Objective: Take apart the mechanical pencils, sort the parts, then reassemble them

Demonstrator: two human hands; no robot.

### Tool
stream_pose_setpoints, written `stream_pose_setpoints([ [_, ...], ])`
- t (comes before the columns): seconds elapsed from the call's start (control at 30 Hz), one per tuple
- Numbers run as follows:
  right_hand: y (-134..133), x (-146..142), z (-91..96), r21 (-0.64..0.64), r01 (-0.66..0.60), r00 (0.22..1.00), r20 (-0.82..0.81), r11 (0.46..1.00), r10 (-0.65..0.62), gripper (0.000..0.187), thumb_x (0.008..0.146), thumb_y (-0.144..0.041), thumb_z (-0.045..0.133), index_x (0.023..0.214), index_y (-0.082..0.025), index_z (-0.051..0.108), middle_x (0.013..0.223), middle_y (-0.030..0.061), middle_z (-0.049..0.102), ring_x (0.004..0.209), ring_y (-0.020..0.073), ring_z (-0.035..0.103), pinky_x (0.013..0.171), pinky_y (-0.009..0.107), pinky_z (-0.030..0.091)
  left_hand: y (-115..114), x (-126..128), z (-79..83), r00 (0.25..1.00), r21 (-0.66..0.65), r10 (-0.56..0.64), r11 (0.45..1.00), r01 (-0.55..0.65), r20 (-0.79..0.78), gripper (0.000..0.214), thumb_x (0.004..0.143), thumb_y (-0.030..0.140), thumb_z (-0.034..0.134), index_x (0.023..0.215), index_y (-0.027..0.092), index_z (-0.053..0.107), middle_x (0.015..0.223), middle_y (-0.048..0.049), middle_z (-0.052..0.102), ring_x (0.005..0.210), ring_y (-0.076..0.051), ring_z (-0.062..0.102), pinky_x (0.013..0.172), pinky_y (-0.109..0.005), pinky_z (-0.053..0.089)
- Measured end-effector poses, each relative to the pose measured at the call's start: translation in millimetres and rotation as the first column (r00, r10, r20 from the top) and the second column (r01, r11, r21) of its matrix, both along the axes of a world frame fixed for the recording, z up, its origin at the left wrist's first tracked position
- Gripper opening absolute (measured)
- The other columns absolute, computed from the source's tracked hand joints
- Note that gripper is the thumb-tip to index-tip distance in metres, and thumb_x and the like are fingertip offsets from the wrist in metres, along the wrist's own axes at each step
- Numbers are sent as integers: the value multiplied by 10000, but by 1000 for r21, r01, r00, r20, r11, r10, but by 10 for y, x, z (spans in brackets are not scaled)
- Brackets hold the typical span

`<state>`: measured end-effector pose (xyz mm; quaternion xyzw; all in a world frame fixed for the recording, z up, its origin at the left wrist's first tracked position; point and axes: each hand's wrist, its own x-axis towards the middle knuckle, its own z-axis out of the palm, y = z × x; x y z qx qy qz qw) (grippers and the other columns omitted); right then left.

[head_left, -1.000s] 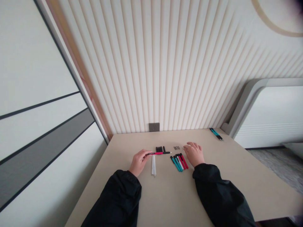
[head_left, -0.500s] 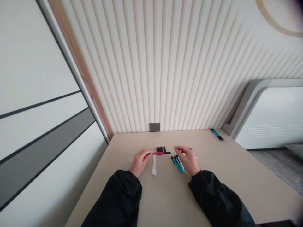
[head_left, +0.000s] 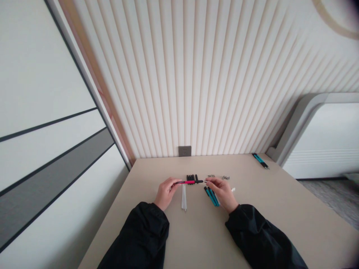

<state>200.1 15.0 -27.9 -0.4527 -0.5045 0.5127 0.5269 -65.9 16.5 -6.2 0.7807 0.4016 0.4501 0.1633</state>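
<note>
My left hand [head_left: 166, 191] is closed on a red and black pen [head_left: 189, 182], held level above the beige table [head_left: 196, 228]. My right hand [head_left: 222, 188] pinches something tiny at the pen's right tip; I cannot make it out. Under the pen lie several thin white refills [head_left: 183, 196]. Behind it stands a row of black pen parts [head_left: 191, 177]. Teal pens [head_left: 211, 195] lie below my right hand, partly hidden by it. Small grey springs [head_left: 218, 176] lie just beyond my right hand.
Two teal pens [head_left: 260, 160] lie at the table's far right corner. A grey wall socket [head_left: 184, 151] sits in the ribbed wall behind the table. A white cabinet stands at the right, past the table edge.
My right hand left the springs, moved left and came to the pen's tip with fingers pinched. My left hand kept the pen nearly still.
</note>
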Motion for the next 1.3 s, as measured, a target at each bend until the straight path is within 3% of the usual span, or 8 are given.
stream_pose_setpoints([
  [0.2, -24, -21, 27, -47, -24, 999, -25, 999, 23, 506, 649, -569, 753, 949, -164, 718, 790, 64, 715, 672, 203, 646, 572, 300, 503, -4, 12, 4, 1000, -2, -12, 1000, 12, 13, 196, 931, 300, 537, 1009, 188, 678, 870, -53, 684, 757, -156, 621, 686, -252, 496],
  [0.4, -45, -34, 58, -2, 6, 1000, -11, 1000, -6, 465, 670, -537, 754, 939, -159, 721, 816, 70, 718, 694, 195, 643, 621, 306, 515, -8, 25, 15, 1000, -8, -19, 1000, 19, -5, 184, 931, 278, 536, 1004, 186, 677, 855, -50, 680, 730, -145, 604, 668, -243, 481],
  [0.57, -36, -31, 36, 4, 26, 997, 72, 1000, -27, 519, 661, -584, 738, 936, -143, 726, 772, 64, 707, 641, 179, 617, 564, 284, 488, -8, 40, 21, 999, -6, -48, 999, 48, 6, 204, 933, 301, 532, 994, 182, 685, 840, -55, 678, 729, -147, 604, 676, -248, 486],
  [0.77, -71, -30, 87, 64, 17, 957, 287, 998, -34, 494, 822, -611, 552, 715, -151, 698, 644, 40, 649, 574, 154, 557, 507, 249, 411, -10, 43, 21, 998, -25, -57, 998, 58, 9, 199, 932, 297, 536, 1007, 188, 684, 853, -54, 675, 749, -152, 612, 706, -254, 495],
  [0.83, -82, -37, 98, 98, 11, 950, 309, 995, -41, 486, 857, -594, 509, 800, -155, 711, 687, 46, 662, 611, 163, 572, 538, 254, 430, -14, 43, 27, 999, -28, -47, 998, 47, 6, 194, 934, 288, 533, 1018, 192, 679, 865, -53, 674, 762, -154, 611, 713, -256, 494],
  [0.97, -86, -38, 113, 174, -22, 945, 325, 984, -36, 461, 823, -538, 591, 1108, -183, 663, 901, 63, 693, 726, 180, 601, 656, 288, 484, -18, 38, 39, 999, -22, -33, 999, 33, -1, 197, 936, 287, 528, 1020, 189, 677, 869, -55, 671, 753, -155, 605, 704, -258, 490],
  [1.17, -104, -25, 153, 194, 23, 893, 437, 981, -108, 373, 829, -524, 580, 900, -185, 720, 768, 42, 686, 689, 190, 578, 635, 286, 462, -13, 41, 37, 999, -22, -34, 999, 34, 1, 195, 931, 288, 537, 1012, 186, 681, 848, -53, 672, 740, -154, 610, 688, -252, 488],
  [1.3, -109, -22, 144, 157, 19, 880, 467, 987, -91, 473, 884, -553, 479, 687, -171, 677, 616, 29, 634, 590, 168, 549, 547, 262, 411, -21, 51, 40, 998, -16, -61, 998, 62, 22, 189, 930, 286, 538, 999, 187, 684, 870, -58, 683, 770, -157, 624, 711, -256, 495],
])
